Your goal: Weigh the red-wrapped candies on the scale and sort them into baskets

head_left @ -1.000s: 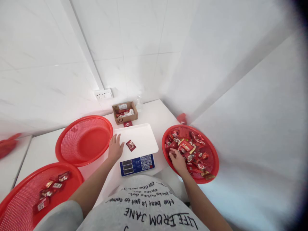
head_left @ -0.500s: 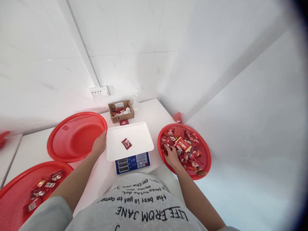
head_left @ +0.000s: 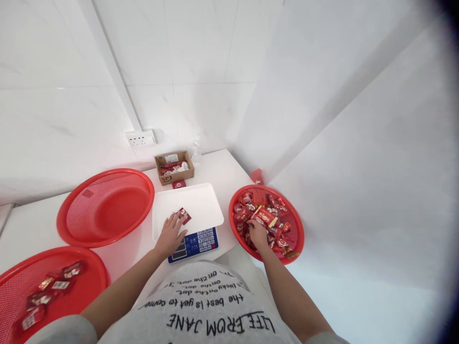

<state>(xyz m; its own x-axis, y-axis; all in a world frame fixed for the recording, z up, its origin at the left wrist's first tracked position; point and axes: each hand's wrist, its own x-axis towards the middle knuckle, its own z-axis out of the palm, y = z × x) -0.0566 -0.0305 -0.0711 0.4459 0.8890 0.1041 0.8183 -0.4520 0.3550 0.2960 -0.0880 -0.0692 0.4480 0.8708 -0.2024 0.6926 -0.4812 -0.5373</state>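
A white scale tray (head_left: 195,203) sits on a blue scale (head_left: 195,243) in front of me. One small red packet (head_left: 183,215) lies on the tray. My left hand (head_left: 170,234) rests on the tray's near edge, fingers spread, fingertips touching the packet. My right hand (head_left: 257,234) reaches into the red basket (head_left: 296,220) on the right, which is full of red packets (head_left: 265,215). Its fingers are curled among them, and what they hold is hidden.
An empty red basket (head_left: 105,208) stands to the left of the scale. Another red basket (head_left: 46,282) with several packets is at the near left. A small cardboard box (head_left: 174,167) sits behind the scale, below a wall socket (head_left: 140,139). White walls close in right.
My left hand has come from the empty basket's rim back onto the tray, reaching the packet. My right hand stays in the right basket, shifted slightly.
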